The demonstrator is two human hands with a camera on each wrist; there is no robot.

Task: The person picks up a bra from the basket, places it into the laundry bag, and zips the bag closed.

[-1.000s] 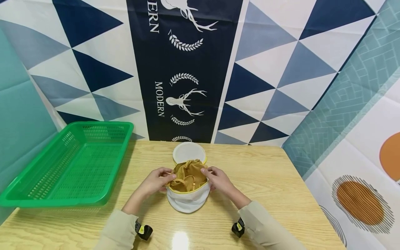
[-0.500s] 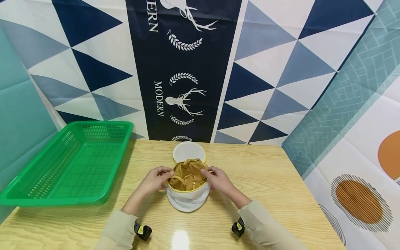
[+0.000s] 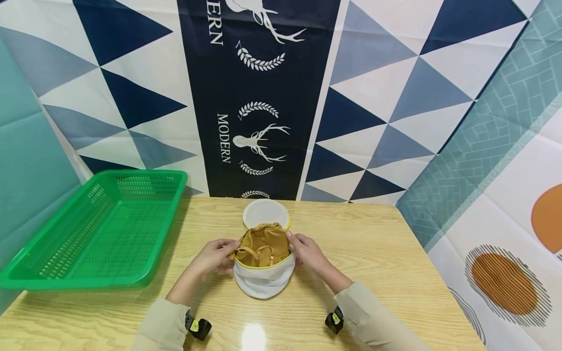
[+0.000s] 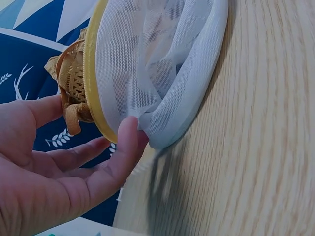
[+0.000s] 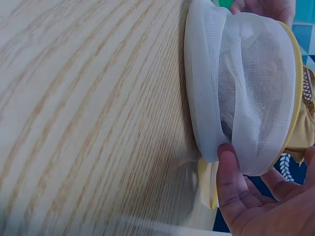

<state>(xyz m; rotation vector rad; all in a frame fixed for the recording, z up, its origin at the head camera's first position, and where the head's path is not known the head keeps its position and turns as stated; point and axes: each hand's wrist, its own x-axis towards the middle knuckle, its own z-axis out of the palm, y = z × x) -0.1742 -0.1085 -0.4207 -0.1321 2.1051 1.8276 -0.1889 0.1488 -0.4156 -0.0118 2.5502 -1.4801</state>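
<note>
A round white mesh laundry bag (image 3: 263, 280) with a yellow zipper stands unzipped at the middle of the table. A mustard-yellow bra (image 3: 263, 246) with lace and thin straps fills its opening and bulges above the rim. My left hand (image 3: 215, 256) holds the bag's left side, its thumb near a strap and a finger against the mesh (image 4: 167, 78). On the opposite side, my right hand (image 3: 307, 251) holds the bag, thumb at the bra's edge, a fingertip pressing the mesh in the right wrist view. The bag's lid (image 3: 265, 213) lies folded back behind it.
A green plastic basket (image 3: 149, 280) with perforated sides stands at the left of the wooden table (image 3: 360, 253). A patterned cloth backdrop (image 3: 259, 97) rises along the table's back edge.
The bra now lies more spread out in the bag's opening. My left hand has shifted slightly left and my right thumb a little up and right. The bag stays in place.
</note>
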